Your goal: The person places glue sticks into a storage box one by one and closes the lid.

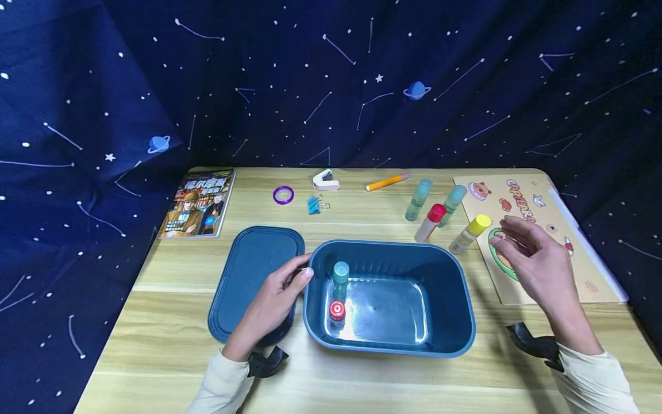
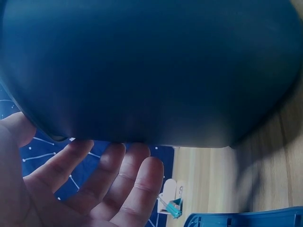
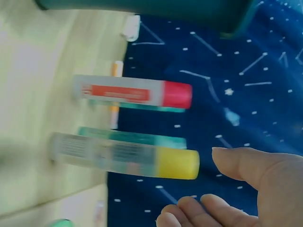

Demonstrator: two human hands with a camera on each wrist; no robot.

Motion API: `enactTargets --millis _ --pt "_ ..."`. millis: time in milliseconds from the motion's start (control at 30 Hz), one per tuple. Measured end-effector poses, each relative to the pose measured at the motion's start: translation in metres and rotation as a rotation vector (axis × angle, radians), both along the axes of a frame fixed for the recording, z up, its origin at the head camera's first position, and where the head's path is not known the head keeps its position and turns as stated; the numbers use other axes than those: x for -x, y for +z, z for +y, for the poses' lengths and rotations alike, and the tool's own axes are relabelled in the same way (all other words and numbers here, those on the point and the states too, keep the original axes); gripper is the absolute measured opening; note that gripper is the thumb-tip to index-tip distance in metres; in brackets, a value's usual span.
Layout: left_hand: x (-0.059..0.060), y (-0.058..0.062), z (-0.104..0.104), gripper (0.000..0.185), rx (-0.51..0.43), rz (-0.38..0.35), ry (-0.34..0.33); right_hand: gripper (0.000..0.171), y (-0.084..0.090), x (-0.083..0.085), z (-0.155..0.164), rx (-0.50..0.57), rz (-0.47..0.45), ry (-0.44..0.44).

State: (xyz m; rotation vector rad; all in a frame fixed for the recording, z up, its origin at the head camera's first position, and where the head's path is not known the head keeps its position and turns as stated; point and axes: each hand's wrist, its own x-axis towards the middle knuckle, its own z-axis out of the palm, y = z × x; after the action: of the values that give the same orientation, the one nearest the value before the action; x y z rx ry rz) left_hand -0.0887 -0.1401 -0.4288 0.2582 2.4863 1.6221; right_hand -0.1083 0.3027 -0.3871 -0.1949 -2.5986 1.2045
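A dark blue plastic bin [image 1: 390, 352] stands on the table, with a teal glue stick [image 1: 340, 280] and a red-capped glue stick [image 1: 337, 311] upright at its left end. My left hand [image 1: 276, 299] rests against the bin's left side, thumb by the rim; its fingers [image 2: 142, 189] reach along the outer wall. My right hand [image 1: 538, 261], fingers loosely bent and holding nothing, hovers just right of a yellow-capped glue stick [image 1: 469, 234]. In the right wrist view a small gap separates the thumb from the yellow cap [image 3: 177, 163]. Beside it stand a red-and-white glue stick [image 1: 430, 223] and two teal ones [image 1: 418, 200].
The bin's blue lid [image 1: 253, 276] lies left of it, partly under my left hand. Along the back are a book [image 1: 199, 204], purple tape ring [image 1: 283, 195], blue binder clip [image 1: 314, 205], white stapler [image 1: 326, 180] and orange marker [image 1: 388, 181]. A capybara-printed folder [image 1: 595, 282] lies at right.
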Motion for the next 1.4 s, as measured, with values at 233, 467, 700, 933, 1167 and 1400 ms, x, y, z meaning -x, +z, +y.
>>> enactTargets --millis 233,467,700,933,1167,1400 --pt "-0.001 -0.001 -0.001 0.042 -0.017 0.008 -0.004 0.058 -0.025 0.015 0.001 -0.016 -0.068 0.016" --pt "-0.001 -0.002 0.0 0.042 -0.014 0.017 -0.008 0.061 -0.027 0.027 -0.001 0.042 -0.13 0.041" --pt "-0.001 -0.003 0.001 0.041 -0.022 0.015 -0.012 0.05 -0.018 0.03 -0.003 -0.028 -0.088 0.049" --pt "-0.002 -0.003 0.0 0.042 -0.023 0.011 -0.005 0.053 0.021 0.021 -0.006 -0.005 -0.078 0.069" --pt "-0.004 -0.003 0.001 0.042 -0.024 -0.001 0.009 0.043 0.072 -0.001 -0.029 -0.091 0.006 0.12" --pt "-0.004 -0.002 0.001 0.042 -0.025 0.005 0.013 0.043 0.092 -0.015 -0.068 -0.076 0.028 0.362"
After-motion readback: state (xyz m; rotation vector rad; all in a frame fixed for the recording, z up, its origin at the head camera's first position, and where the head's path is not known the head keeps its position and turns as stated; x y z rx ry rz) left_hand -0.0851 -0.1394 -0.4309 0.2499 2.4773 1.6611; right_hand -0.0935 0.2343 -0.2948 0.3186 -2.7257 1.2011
